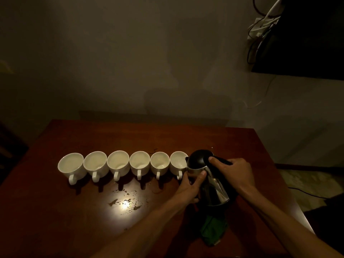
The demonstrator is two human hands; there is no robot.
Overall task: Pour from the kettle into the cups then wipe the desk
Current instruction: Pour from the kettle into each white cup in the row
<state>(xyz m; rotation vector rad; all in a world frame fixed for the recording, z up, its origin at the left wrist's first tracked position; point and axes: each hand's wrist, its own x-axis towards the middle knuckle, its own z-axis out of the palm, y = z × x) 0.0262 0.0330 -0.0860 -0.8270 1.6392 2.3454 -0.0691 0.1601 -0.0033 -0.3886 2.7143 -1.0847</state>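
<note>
While left hand (189,185), right hand (236,172) clasp kettle (199,158)

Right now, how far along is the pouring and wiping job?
Pouring looks nearly done: the left hand and right hand tilt the kettle over the rightmost cup of six. The other five cups seem to hold liquid, though it's dim. Wiping is left: droplets sit on the desk, and the green cloth lies untouched.

Dim, warm light; glare spot on desk (124,202); dark corners, wide-angle bend at edges.
</note>
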